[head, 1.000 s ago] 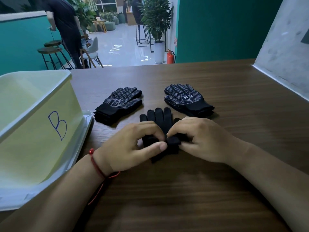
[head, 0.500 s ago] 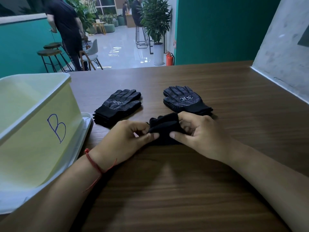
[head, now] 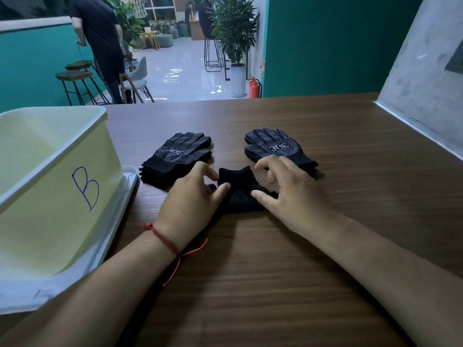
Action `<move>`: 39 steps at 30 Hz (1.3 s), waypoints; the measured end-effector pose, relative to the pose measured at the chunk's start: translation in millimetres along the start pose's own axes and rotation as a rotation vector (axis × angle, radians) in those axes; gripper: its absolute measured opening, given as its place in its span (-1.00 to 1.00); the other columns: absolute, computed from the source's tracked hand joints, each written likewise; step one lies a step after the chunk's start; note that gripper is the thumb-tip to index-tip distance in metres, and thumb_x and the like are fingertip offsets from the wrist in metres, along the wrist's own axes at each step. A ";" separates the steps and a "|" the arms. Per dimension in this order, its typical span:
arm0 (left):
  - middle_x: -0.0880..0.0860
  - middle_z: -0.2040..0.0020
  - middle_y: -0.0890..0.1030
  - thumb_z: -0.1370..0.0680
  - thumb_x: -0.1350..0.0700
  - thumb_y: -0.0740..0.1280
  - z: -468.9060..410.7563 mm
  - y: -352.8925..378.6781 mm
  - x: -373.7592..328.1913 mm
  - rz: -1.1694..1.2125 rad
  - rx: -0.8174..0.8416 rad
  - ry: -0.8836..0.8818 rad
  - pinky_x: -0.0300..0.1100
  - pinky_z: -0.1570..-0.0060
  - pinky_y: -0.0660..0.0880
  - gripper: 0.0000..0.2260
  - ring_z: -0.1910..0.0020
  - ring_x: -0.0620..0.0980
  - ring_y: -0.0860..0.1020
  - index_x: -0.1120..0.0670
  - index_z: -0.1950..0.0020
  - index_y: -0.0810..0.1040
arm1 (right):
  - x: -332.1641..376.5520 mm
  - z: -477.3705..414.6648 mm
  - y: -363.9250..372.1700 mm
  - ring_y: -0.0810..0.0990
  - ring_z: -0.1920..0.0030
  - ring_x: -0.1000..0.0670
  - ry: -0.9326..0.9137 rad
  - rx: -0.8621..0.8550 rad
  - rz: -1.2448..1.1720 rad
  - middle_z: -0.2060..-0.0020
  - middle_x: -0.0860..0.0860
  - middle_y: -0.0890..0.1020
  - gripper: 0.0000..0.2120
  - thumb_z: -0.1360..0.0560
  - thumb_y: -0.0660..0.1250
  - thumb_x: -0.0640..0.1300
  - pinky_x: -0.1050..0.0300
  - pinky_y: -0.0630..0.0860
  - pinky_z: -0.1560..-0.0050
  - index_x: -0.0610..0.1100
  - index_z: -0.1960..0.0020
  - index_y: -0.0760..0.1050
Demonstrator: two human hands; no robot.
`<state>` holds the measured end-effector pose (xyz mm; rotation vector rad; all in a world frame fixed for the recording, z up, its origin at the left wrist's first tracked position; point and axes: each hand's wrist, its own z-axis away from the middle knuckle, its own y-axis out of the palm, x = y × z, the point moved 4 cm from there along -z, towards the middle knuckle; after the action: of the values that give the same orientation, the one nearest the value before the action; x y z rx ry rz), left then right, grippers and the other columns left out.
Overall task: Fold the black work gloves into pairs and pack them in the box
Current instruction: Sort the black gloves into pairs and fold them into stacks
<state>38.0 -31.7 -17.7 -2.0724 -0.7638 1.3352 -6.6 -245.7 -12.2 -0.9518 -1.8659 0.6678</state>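
1. Tabletop [head: 275, 284]: dark wood grain. We look across it from the near edge.
2. Folded pair [head: 238, 196]: black gloves doubled into a small bundle. It lies on the tabletop at centre, between the two hands. A cuff stands up at its far edge.
3. Left hand [head: 193, 199]: at the bundle's left side. Its grip is clamped on the folded pair, with the thumb tip pressed to the left edge and the forefinger curled over toward the cuff's left corner.
4. Right hand [head: 290, 196]: at the bundle's right side. Its grip is likewise clamped on the folded pair, with the thumb laid on the cloth and the fingers arched over the cuff's right corner.
5. Left stack [head: 179, 155]: dotted black gloves lying flat just beyond the left hand, cuffs toward the box.
6. Right stack [head: 273, 146]: dotted black gloves lying flat just beyond the right hand, which hides part of the cuffs.
7. Box [head: 45, 221]: pale yellow and open-topped, at the near left, apart from all the gloves. A blue letter B [head: 85, 187] is on the wall facing us. The box sits on a white lid [head: 125, 194].
8. Red string [head: 164, 237]: tied round the left wrist, loose ends trailing.
9. Past the far edge we note teal walls, stools [head: 75, 78], a potted plant [head: 234, 28] and a red fire extinguisher [head: 253, 87].
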 end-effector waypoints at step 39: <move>-0.12 0.13 0.67 -0.66 0.01 0.41 18.1 -23.2 -31.1 0.248 0.047 0.400 -0.24 0.12 0.51 -0.86 0.18 -0.19 0.62 0.03 -0.17 0.60 | 12.6 4.1 -8.9 0.71 0.21 -0.09 -0.001 0.032 -0.494 0.21 -0.01 0.74 -0.89 -0.51 0.60 -0.09 -0.09 0.62 0.18 0.00 -0.02 0.73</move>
<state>6.8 -35.3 11.3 -2.3489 -0.3086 0.9934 -16.9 -240.4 -1.3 -0.4373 -1.9806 0.3938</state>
